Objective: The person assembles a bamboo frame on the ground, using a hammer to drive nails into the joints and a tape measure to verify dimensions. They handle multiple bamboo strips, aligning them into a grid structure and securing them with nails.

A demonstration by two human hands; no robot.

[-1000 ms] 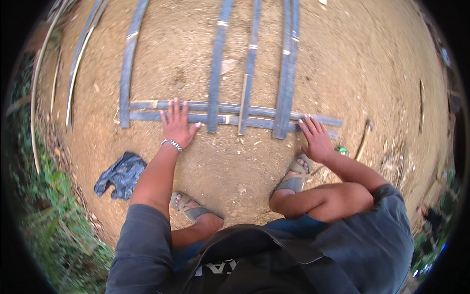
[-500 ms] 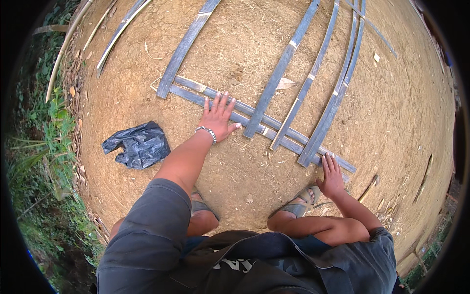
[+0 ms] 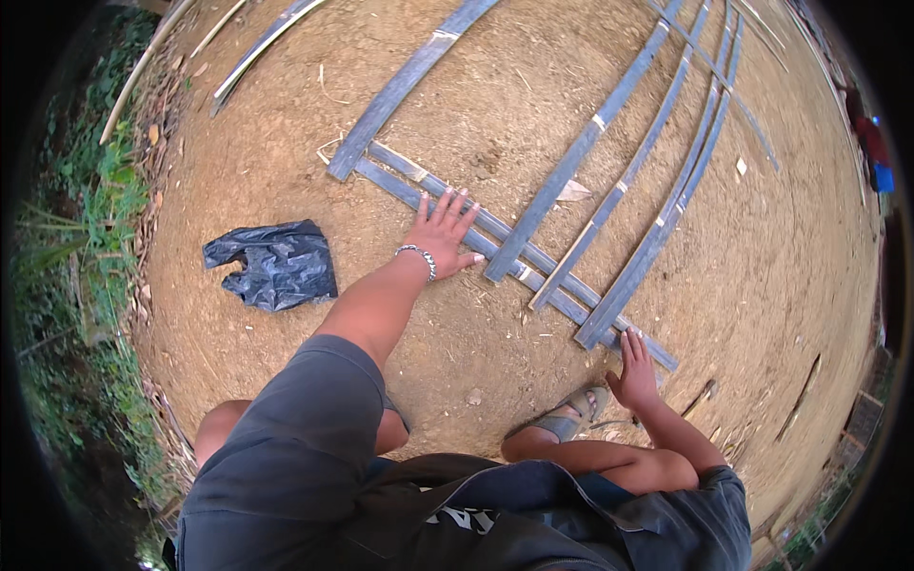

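Two dark bamboo strips lie side by side across the dirt: a nearer strip (image 3: pixel 388 185) and a farther strip (image 3: pixel 493 225). My left hand (image 3: pixel 442 234), with a bracelet at its wrist, rests flat on them with fingers spread. Toward their right end, my right hand (image 3: pixel 635 377) touches the strips with its fingertips, fingers stretched out. Longer bamboo strips reach away over this pair: a wide one (image 3: pixel 405 88) at the left end, another (image 3: pixel 571 150) right of my left hand, a narrow one (image 3: pixel 606 205), and a rightmost one (image 3: pixel 647 249) near my right hand.
A crumpled black plastic bag (image 3: pixel 286 266) lies on the ground left of my forearm. A thin strip (image 3: pixel 716 74) crosses the long ones at the far right. More split bamboo (image 3: pixel 262 49) lies far left, beside green plants (image 3: pixel 95 247). My sandalled foot (image 3: pixel 569 414) is near my right hand.
The whole view has turned slightly, so the strips now slope more steeply down to the right. Both hands stay at about the same places on the strips.
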